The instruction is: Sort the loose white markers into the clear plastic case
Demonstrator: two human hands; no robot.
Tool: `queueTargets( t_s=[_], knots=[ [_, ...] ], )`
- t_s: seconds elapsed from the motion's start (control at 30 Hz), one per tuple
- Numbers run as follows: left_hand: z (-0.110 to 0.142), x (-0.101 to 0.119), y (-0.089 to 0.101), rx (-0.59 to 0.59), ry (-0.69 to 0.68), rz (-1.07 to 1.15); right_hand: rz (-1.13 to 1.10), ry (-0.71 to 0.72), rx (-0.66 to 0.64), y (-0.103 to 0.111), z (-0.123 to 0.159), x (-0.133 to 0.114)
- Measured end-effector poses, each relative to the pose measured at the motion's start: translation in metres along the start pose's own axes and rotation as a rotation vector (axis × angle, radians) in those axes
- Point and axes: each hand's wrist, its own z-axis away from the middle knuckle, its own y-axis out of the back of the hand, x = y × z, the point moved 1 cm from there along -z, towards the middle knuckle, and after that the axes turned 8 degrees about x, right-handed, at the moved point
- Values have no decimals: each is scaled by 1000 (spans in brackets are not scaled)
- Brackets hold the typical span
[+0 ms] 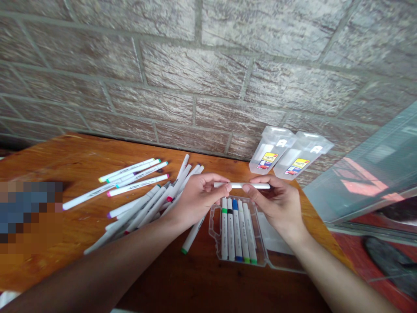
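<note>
Left forearm (107, 266) foremost; left hand (199, 198), right hand (284, 203) pinching white marker (236, 185) level between them.

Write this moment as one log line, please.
left hand: holds white marker | right hand: holds same marker | open case: markers inside

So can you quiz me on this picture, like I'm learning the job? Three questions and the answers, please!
1. True or false: the left hand and the right hand hold the same white marker.
2. Two clear boxes stand by the wall. Beyond which hand? a) left b) right
3. Fill in: in the open case, the marker between the green-banded and blue-banded ones has a ____ band.

Key: 1 true; 2 b; 3 black.
</note>
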Motion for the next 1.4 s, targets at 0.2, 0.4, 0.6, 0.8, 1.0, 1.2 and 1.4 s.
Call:
queueTargets(
  t_s=[0.2,0.4,0.6,0.8,1.0,1.2,1.4],
  knots=[
    [2,-2,0,-36,-62,-58,79,27,-21,0,2,2],
    [4,-5,0,-61,-98,-107,113,28,-32,2,5,5],
    [6,-7,0,-88,-105,-118,183,61,-50,2,7,7],
    [8,-6,-1,-97,-89,-124,212,71,-54,3,6,9],
    [9,-7,-2,-96,-118,-139,231,71,-61,3,6,9],
    [9,-8,-1,-97,-117,-145,222,64,-77,2,6,9],
    [7,-3,-2,-77,-58,-47,143,-11,-110,0,6,7]
  ],
)
